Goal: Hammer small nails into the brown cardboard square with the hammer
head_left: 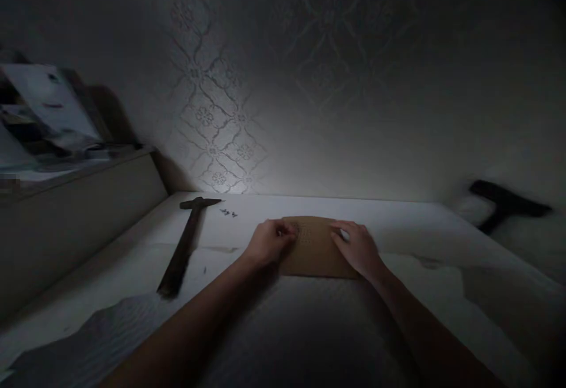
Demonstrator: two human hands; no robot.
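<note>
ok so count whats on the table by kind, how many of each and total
hammer: 1
brown board under the left hand and right hand: 1
cluster of small nails, too small to count singly: 1
total: 3

Single view from my head, facing forward and down; my forearms enter from bottom edge, table (398, 223) close at frame centre, wall (309, 81) filling upper half.

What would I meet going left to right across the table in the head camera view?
Hammer → small nails → left hand → brown perforated board → right hand → dark tool at the far right, too blurred to identify.
</note>
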